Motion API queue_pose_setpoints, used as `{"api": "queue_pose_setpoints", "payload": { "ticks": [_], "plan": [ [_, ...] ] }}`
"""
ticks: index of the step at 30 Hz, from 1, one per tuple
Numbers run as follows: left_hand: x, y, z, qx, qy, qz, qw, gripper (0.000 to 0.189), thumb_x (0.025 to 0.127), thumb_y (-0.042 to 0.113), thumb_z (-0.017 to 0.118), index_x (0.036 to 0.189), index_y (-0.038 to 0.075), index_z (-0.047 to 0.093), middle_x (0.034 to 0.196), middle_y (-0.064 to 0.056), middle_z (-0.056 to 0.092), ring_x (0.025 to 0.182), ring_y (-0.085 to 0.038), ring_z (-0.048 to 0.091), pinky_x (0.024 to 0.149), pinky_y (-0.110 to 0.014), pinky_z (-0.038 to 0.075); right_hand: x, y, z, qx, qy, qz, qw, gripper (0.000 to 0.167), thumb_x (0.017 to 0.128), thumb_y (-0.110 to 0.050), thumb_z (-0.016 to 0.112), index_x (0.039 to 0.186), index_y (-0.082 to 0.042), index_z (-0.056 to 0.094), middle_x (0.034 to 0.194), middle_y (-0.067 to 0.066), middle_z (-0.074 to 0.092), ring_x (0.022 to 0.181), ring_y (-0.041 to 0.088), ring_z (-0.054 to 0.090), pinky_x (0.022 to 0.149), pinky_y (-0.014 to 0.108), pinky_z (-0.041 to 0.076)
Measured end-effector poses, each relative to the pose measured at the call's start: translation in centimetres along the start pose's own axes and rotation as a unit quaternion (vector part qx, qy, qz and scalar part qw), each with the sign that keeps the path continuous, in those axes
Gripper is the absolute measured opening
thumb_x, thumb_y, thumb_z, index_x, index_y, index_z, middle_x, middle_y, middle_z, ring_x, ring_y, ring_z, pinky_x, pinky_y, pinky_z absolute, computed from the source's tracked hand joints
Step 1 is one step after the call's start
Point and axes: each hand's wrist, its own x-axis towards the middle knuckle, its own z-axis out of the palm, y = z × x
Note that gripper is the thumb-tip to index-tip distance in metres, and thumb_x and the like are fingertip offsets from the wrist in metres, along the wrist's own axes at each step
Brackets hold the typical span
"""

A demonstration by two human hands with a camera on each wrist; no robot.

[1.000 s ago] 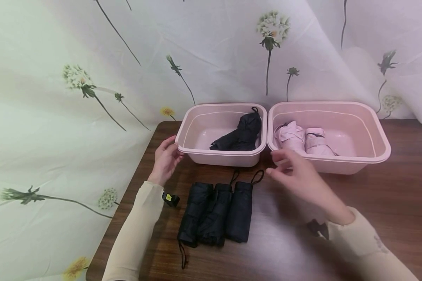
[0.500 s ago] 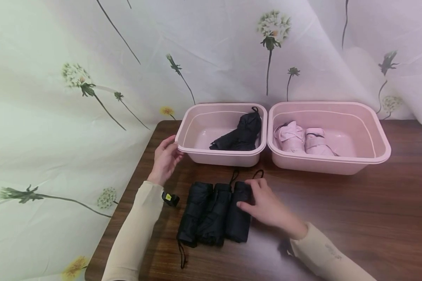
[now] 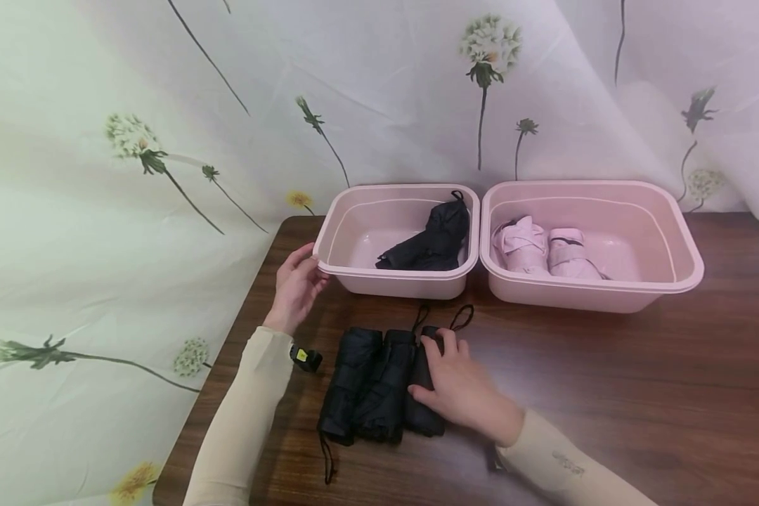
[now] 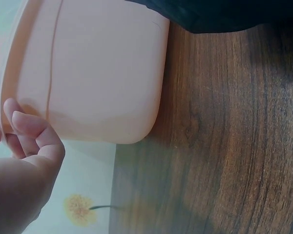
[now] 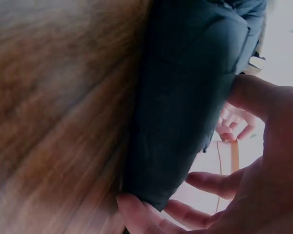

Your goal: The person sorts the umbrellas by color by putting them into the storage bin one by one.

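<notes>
1. The rightmost black umbrella [image 3: 420, 369] lies folded on the table [image 3: 607, 393], its long axis running away from the person, far end tipped slightly right; its cord loop [image 3: 462, 318] points toward the tubs.
2. The right hand [image 3: 458, 386] lies over it, thumb across its left side, fingers about the far end; whether they have clamped on it, I cannot tell.
3. Just left, the middle umbrella [image 3: 387, 386] and left umbrella [image 3: 352, 383] lie nearly parallel, the latter's loop at its near end.
4. Wood shows between the row and the tubs, and stretches off rightward.
5. The left hand [image 3: 297, 288] pinches the left tub [image 3: 401, 287] at its near-left rim; black cloth slants along its right side.
6. The right tub [image 3: 582, 299] holds two pink bundles [image 3: 523, 246] leftward, its floor showing beyond.
</notes>
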Motion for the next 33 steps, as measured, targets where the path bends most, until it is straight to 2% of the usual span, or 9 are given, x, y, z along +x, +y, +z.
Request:
{"api": "queue_pose_setpoints", "payload": {
  "ticks": [5, 14, 21, 33],
  "plan": [
    [0.0, 0.0, 0.0, -0.005, 0.004, 0.002, 1.0, 0.03, 0.097, 0.004, 0.053, 0.125, 0.012, 0.048, 0.088, -0.004, 0.059, 0.063, -0.013, 0.056, 0.061, -0.024, 0.05, 0.0, -0.4, 0.2, -0.013, 0.004, -0.007, 0.9999, 0.08, 0.083, -0.053, 0.067, 0.145, -0.01, 0.037, 0.145, 0.022, 0.03, 0.122, 0.043, 0.042, 0.061, 0.041, 0.051],
    [0.0, 0.0, 0.1, 0.0, 0.007, 0.003, 1.0, 0.029, 0.097, 0.005, 0.053, 0.125, 0.012, 0.049, 0.09, -0.005, 0.059, 0.064, -0.013, 0.056, 0.061, -0.024, 0.05, 0.0, -0.3, 0.2, -0.013, 0.008, -0.004, 0.9999, 0.081, 0.082, -0.051, 0.07, 0.144, -0.01, 0.038, 0.145, 0.021, 0.031, 0.121, 0.041, 0.043, 0.065, 0.042, 0.052],
    [0.0, 0.1, 0.0, -0.003, 0.003, 0.004, 1.0, 0.028, 0.097, 0.005, 0.053, 0.124, 0.013, 0.049, 0.09, -0.005, 0.058, 0.064, -0.013, 0.056, 0.06, -0.024, 0.049, -0.1, 0.3, -0.4, -0.012, -0.01, -0.006, 0.9999, 0.075, 0.079, -0.045, 0.072, 0.138, -0.006, 0.047, 0.146, 0.02, 0.032, 0.119, 0.041, 0.046, 0.068, 0.046, 0.053],
    [0.1, 0.0, 0.0, -0.01, -0.001, -0.002, 1.0, 0.028, 0.096, 0.005, 0.054, 0.123, 0.013, 0.05, 0.092, -0.005, 0.058, 0.065, -0.013, 0.056, 0.063, -0.025, 0.05, 0.1, 1.3, -1.4, -0.025, -0.03, 0.029, 0.9988, 0.074, 0.073, -0.042, 0.075, 0.135, -0.012, 0.051, 0.148, 0.017, 0.03, 0.118, 0.036, 0.046, 0.062, 0.042, 0.051]
  ]
}}
